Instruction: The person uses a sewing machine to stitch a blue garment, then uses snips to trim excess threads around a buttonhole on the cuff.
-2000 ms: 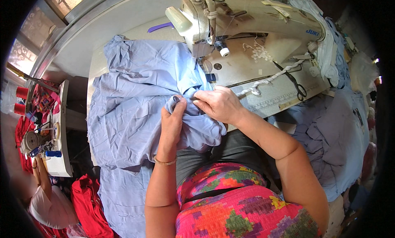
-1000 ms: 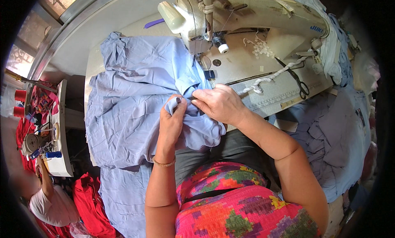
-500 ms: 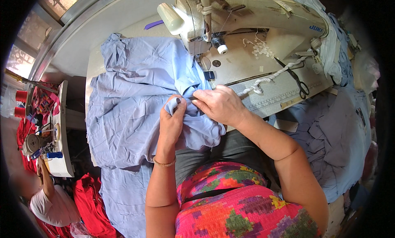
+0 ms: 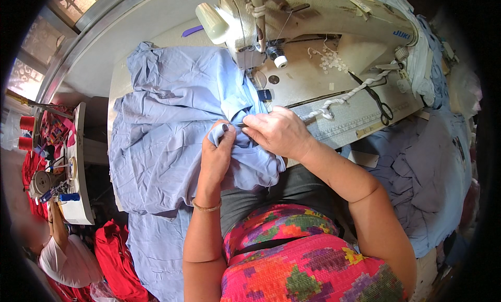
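So, far left there's a co-worker's white sleeve (image 4: 68, 263), with a couple of red spools (image 4: 26, 123) higher up. Next over is the blue cloth (image 4: 167, 124), spread rumpled across the table and bunching up toward the person's lap.

How far along? Part of the cloth is gathered and folded up in the hands, but the rest lies loose, not smoothed or folded. The held bit sits on the near side of the machine (image 4: 334, 15), apart from the needle area. Any finished stitching is too small to make out, so I can't say how much is left.

The left hand (image 4: 215, 148) has its thumb pressed against the fingers, pinching a fold that pokes up between them. Just beside it, the right hand (image 4: 279, 131) has thumb and fingertips together on the neighbouring bit of cloth; whether there's something tiny in that pinch, can't tell. Cloth bulges out below both hands.

Further right: twisted rope (image 4: 344, 99), then black scissors (image 4: 374, 97), nobody touching either.
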The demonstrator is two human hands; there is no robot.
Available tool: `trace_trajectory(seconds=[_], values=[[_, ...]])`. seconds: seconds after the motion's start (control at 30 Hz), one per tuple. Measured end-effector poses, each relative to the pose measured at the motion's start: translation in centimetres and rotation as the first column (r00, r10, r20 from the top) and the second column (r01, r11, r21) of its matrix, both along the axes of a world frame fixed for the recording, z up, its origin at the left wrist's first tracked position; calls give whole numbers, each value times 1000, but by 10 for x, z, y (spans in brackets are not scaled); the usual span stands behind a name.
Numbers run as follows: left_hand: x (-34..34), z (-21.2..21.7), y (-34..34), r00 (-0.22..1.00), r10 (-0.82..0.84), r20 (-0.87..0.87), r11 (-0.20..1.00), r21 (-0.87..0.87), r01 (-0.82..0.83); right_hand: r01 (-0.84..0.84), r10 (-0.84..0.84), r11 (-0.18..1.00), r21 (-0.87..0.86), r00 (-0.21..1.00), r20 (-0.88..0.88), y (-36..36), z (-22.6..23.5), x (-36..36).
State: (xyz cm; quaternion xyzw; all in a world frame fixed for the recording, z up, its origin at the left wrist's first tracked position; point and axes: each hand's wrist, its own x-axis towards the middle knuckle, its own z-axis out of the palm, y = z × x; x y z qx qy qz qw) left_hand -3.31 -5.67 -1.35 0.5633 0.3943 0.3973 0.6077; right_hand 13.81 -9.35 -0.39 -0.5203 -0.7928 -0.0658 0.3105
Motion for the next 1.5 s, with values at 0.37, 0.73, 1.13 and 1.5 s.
trace_trajectory(seconds=[0.37,0.73,1.13,1.5], values=[[-2,1,1,998,-28,52,999,-38,30,-63,46,990,-129,990,-134,2,6,3],[-2,2,1,999,-22,33,1000,7,22,-14,14,1000,27,1000,21,3,-3,-3],[0,-3,2,997,31,70,999,-30,-29,19,-33,996,-85,985,-169,-1,0,0],[-1,-3,1,997,50,54,998,-27,-49,36,-46,997,-73,988,-148,0,0,0]])
